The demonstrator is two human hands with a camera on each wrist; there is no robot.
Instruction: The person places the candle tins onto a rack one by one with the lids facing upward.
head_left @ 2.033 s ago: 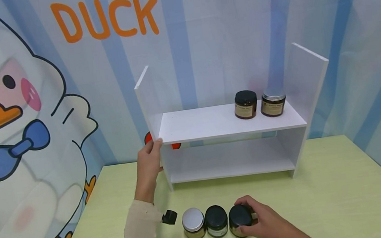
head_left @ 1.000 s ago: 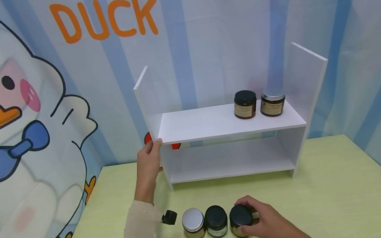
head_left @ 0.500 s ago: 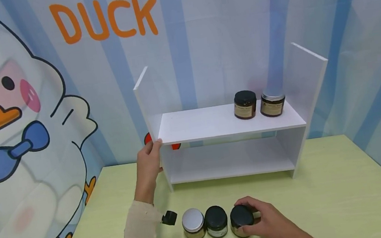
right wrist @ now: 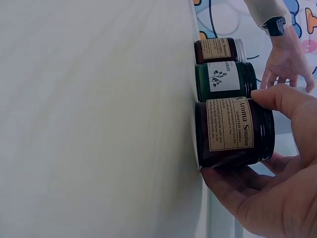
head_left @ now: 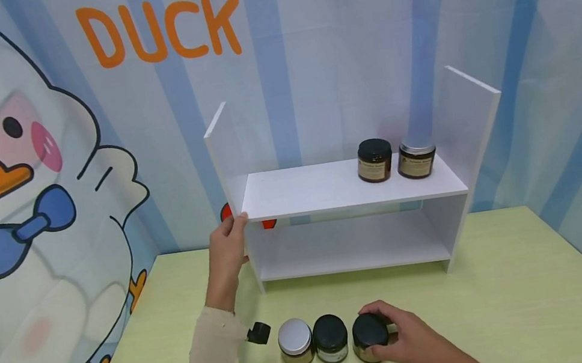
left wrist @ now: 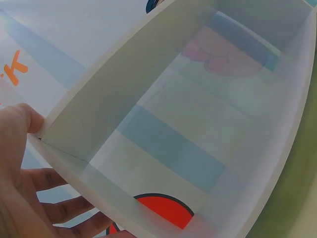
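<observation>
My right hand (head_left: 405,337) grips a dark scented candle jar (right wrist: 230,131) with a black lid and a tan label, thumb on one side and fingers on the other. Left of it on the table stand a green candle jar (right wrist: 220,82) with a black lid and a white label, and an amber candle jar (head_left: 296,343) with a silver lid. My left hand (head_left: 227,250) holds the left side panel of a white shelf (head_left: 303,189), the thumb at the front edge where the upper board meets it, the fingers along the outside.
On the upper board's right half stand a black-lidded jar (head_left: 374,160) and a silver-lidded jar (head_left: 416,157). The pale green table (head_left: 529,297) runs back to a striped backdrop (head_left: 308,52) printed with ducks. The shelf's side panels rise above its upper board.
My right hand has shifted its candle jar slightly to the right, widening the gap to the green one. The left hand and the shelf stay in place.
</observation>
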